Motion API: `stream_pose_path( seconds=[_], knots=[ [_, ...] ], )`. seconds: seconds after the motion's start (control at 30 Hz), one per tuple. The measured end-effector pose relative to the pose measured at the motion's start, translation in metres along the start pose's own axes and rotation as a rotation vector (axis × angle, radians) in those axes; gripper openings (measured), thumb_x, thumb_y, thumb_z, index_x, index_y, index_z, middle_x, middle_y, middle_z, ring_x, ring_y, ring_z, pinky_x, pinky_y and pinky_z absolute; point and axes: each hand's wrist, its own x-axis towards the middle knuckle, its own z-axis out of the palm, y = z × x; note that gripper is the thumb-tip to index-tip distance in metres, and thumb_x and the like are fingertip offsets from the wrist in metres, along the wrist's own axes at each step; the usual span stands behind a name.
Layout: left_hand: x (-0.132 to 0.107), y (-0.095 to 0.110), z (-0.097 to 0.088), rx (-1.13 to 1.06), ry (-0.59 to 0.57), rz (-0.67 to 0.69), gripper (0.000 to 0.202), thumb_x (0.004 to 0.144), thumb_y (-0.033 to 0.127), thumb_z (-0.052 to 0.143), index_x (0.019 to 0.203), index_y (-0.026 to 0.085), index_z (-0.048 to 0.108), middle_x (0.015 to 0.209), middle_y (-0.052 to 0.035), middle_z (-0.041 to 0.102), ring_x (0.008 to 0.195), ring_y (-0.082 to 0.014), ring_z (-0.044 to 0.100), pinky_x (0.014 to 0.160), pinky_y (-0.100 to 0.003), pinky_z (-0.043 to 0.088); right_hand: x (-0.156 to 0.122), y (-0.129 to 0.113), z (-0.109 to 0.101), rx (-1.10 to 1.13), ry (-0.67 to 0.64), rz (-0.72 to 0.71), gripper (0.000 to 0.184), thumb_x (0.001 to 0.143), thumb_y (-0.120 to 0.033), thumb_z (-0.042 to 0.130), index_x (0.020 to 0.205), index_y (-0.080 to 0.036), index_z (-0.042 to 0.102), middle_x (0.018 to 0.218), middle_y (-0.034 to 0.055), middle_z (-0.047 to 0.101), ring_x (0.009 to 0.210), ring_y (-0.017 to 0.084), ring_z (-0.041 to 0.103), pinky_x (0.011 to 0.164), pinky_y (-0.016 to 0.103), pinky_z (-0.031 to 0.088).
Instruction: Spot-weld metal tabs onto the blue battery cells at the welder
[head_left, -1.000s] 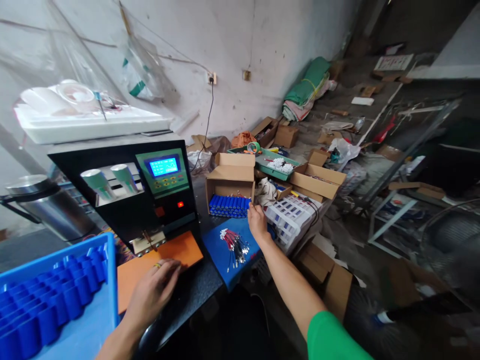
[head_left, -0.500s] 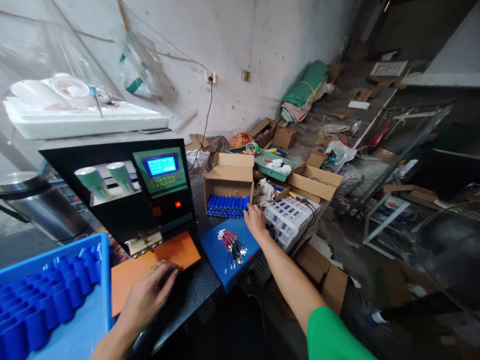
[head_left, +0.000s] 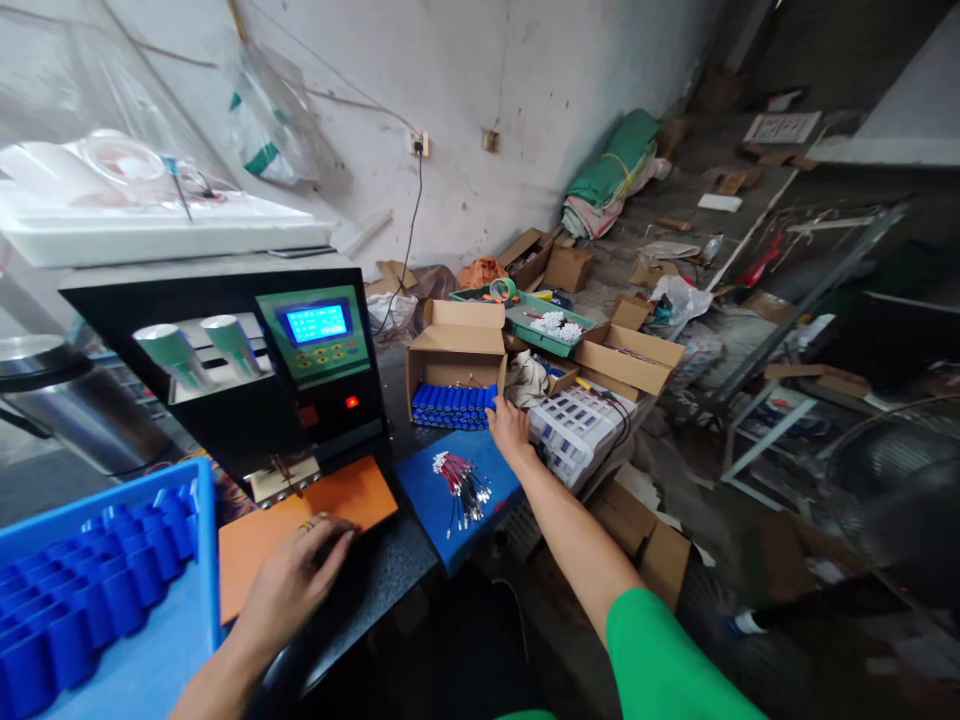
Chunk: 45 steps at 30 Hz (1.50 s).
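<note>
My right hand reached to the middle of the frame, its fingers loosely spread and holding nothing, the fingertips touching the blue cells stacked in the open cardboard box. My left hand lay flat and open at lower left on the orange pad before the black machine. A bundle of red wires rested on the blue board just below my right hand, on the bench.
</note>
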Motion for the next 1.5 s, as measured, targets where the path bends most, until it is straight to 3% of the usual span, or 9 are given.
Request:
stream_pose_path(
  seconds=[0.3, 0.47, 0.57, 0.7, 0.93, 1.1, 1.27, 1.4, 1.5],
  knots=[
    [-0.002, -0.001, -0.001, -0.005, -0.019, -0.024, 0.03, 0.09, 0.047, 0.048, 0.091, 0.023, 0.066, 0.089, -0.0024, 0.072, 0.08, -0.0174, 0.069, 0.073, -0.024, 0.053, -0.002, 0.008, -0.002, 0.055, 0.007, -0.077, 0.033, 0.097, -0.031, 0.044, 0.126, -0.02, 0.056, 0.11, 0.0118, 0.066, 0.092, 0.021, 0.066, 0.08, 0.03, 0.045],
    [-0.001, 0.002, -0.001, -0.011, -0.025, -0.038, 0.031, 0.09, 0.047, 0.048, 0.09, 0.023, 0.067, 0.088, -0.0021, 0.072, 0.08, -0.0172, 0.069, 0.073, -0.024, 0.053, -0.018, 0.012, 0.001, 0.169, 0.054, -0.083, 0.041, 0.095, -0.029, 0.047, 0.134, -0.018, 0.051, 0.113, 0.0107, 0.068, 0.097, 0.021, 0.065, 0.083, 0.028, 0.045],
    [0.0, 0.004, 0.0, -0.008, -0.028, -0.048, 0.033, 0.09, 0.047, 0.046, 0.09, 0.022, 0.067, 0.088, -0.0025, 0.072, 0.079, -0.0173, 0.068, 0.072, -0.024, 0.053, -0.033, 0.008, 0.009, 0.278, 0.018, -0.139, 0.031, 0.094, -0.028, 0.048, 0.119, -0.017, 0.062, 0.105, 0.009, 0.07, 0.094, 0.018, 0.065, 0.081, 0.025, 0.045],
    [-0.001, 0.004, 0.001, -0.008, -0.036, -0.075, 0.033, 0.091, 0.047, 0.045, 0.091, 0.022, 0.066, 0.088, -0.0031, 0.072, 0.081, -0.0177, 0.068, 0.074, -0.026, 0.053, -0.046, -0.009, 0.02, 0.38, -0.191, -0.17, 0.019, 0.089, -0.025, 0.053, 0.089, -0.02, 0.071, 0.089, 0.0048, 0.073, 0.083, 0.016, 0.065, 0.072, 0.022, 0.043],
    [-0.003, 0.002, 0.001, -0.015, -0.058, -0.119, 0.032, 0.09, 0.048, 0.046, 0.091, 0.023, 0.066, 0.09, -0.0022, 0.072, 0.082, -0.0179, 0.068, 0.076, -0.026, 0.052, -0.036, -0.042, 0.028, 0.358, -0.405, -0.072, 0.014, 0.081, -0.025, 0.059, 0.08, -0.021, 0.072, 0.085, 0.005, 0.074, 0.082, 0.019, 0.067, 0.065, 0.023, 0.04],
    [-0.003, 0.001, 0.001, -0.031, -0.057, -0.123, 0.031, 0.09, 0.047, 0.047, 0.092, 0.023, 0.066, 0.09, -0.0019, 0.072, 0.083, -0.0179, 0.068, 0.076, -0.027, 0.052, -0.032, -0.051, 0.035, 0.357, -0.422, -0.037, 0.013, 0.077, -0.022, 0.06, 0.078, -0.022, 0.072, 0.085, 0.0059, 0.074, 0.081, 0.02, 0.066, 0.063, 0.024, 0.039],
    [-0.003, 0.002, 0.001, -0.047, -0.07, -0.114, 0.031, 0.09, 0.047, 0.047, 0.092, 0.022, 0.066, 0.09, -0.0027, 0.072, 0.084, -0.0183, 0.067, 0.077, -0.028, 0.051, -0.03, -0.048, 0.047, 0.513, -0.424, -0.006, 0.01, 0.07, -0.017, 0.063, 0.062, -0.019, 0.069, 0.069, 0.0047, 0.071, 0.072, 0.02, 0.065, 0.063, 0.025, 0.039],
    [-0.003, 0.004, 0.0, -0.057, -0.067, -0.118, 0.032, 0.091, 0.047, 0.046, 0.092, 0.022, 0.066, 0.089, -0.0031, 0.071, 0.083, -0.0184, 0.067, 0.078, -0.028, 0.052, -0.025, -0.04, 0.054, 0.646, -0.425, -0.021, 0.015, 0.069, -0.022, 0.063, 0.054, -0.018, 0.065, 0.057, 0.0012, 0.065, 0.062, 0.017, 0.061, 0.059, 0.023, 0.039],
    [-0.003, 0.005, 0.0, -0.063, -0.073, -0.121, 0.032, 0.091, 0.046, 0.046, 0.092, 0.022, 0.066, 0.09, -0.0031, 0.071, 0.084, -0.0184, 0.067, 0.078, -0.028, 0.052, -0.021, -0.032, 0.054, 0.778, -0.404, -0.022, 0.017, 0.07, -0.029, 0.062, 0.059, -0.017, 0.065, 0.057, 0.0, 0.063, 0.057, 0.014, 0.057, 0.057, 0.023, 0.039]
  ],
)
